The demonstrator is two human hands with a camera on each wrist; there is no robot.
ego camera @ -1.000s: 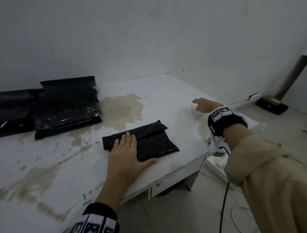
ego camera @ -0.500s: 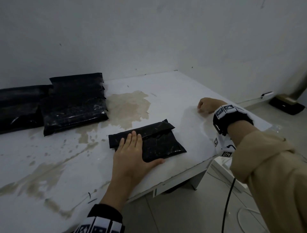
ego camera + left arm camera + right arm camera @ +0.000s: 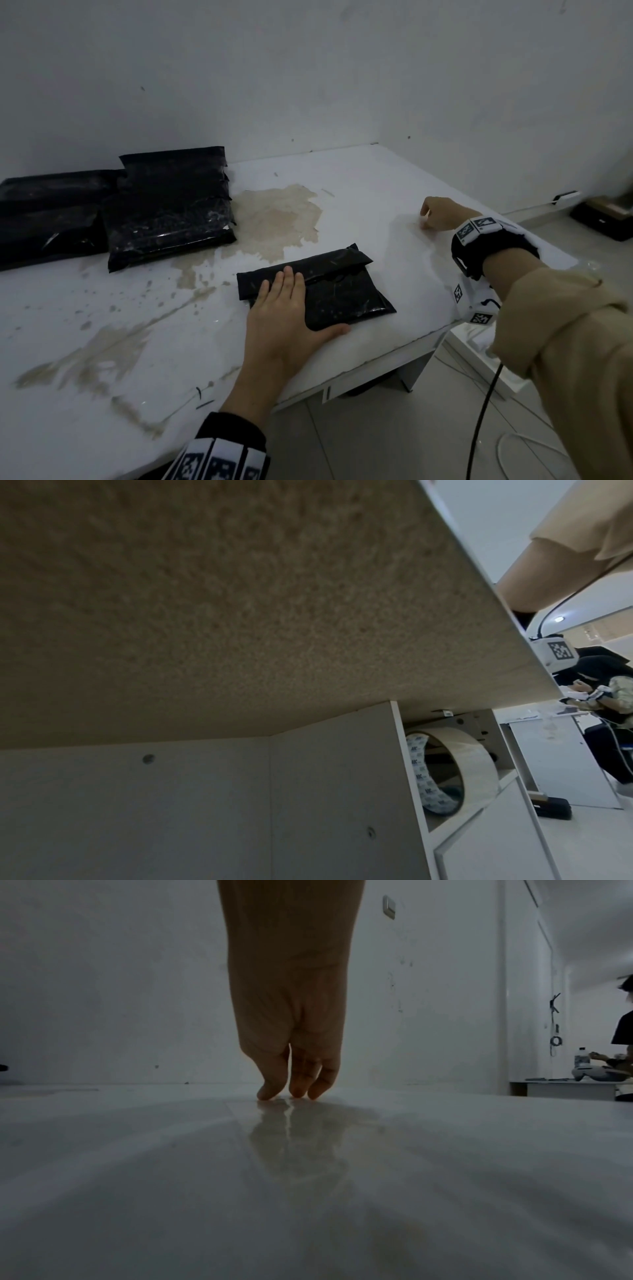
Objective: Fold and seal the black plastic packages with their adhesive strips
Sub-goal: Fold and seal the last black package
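A small black plastic package (image 3: 342, 291) lies near the front edge of the white table (image 3: 376, 192), its top flap folded over. My left hand (image 3: 284, 308) lies flat on the package's left half, fingers straight, thumb along its near edge. My right hand (image 3: 438, 214) is apart from it, farther back to the right. Its fingers are bunched and point down in the right wrist view, and the fingertips (image 3: 294, 1091) touch the glossy tabletop with nothing seen between them. The left wrist view shows only the table's underside.
A stack of larger black packages (image 3: 171, 212) sits at the back left, with more black packages (image 3: 51, 212) beside it. Brown stains (image 3: 274, 219) mark the tabletop. A tape roll (image 3: 445, 772) stands in a shelf under the table. A black box (image 3: 603, 219) lies on the floor at right.
My right hand has curled from an outstretched reach and lowered its fingertips onto the table. The left hand has stayed flat on the package.
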